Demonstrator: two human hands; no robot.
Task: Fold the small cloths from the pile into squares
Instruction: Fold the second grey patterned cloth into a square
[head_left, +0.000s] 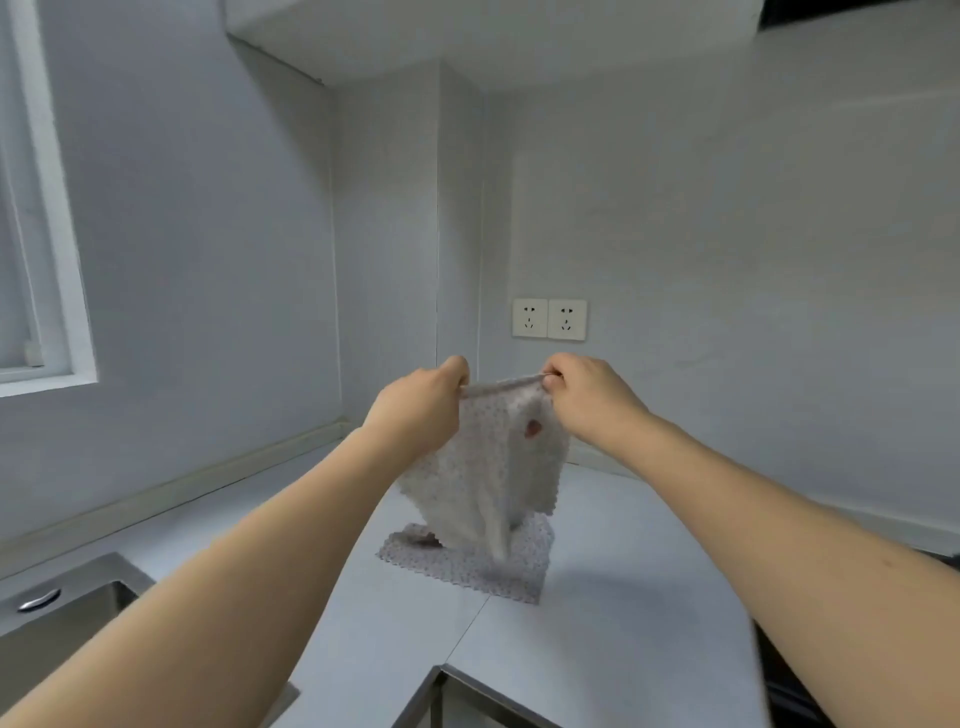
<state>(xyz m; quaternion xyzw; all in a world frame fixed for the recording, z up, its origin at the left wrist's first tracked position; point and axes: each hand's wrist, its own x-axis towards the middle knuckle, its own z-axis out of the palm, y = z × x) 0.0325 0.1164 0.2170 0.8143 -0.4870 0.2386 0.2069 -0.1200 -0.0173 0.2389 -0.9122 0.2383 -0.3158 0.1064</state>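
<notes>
Head cam only on my end, so here's what I've got: both hands are up in the middle of the view, holding one small cloth by its top edge. Left hand is pinching the top corner at roughly 9 o'clock of the cloth, right hand is pinching the other top corner at 3 o'clock, and the edge is stretched taut between them. The cloth hangs down in the air, white-ish with tiny dots and a reddish patch near the top right, bottom a bit blurry. Right below it, another patterned cloth lies flat on the grey worktop. At 8 o'clock of the frame there's a steel sink, and two wall sockets sit just above the hands.
</notes>
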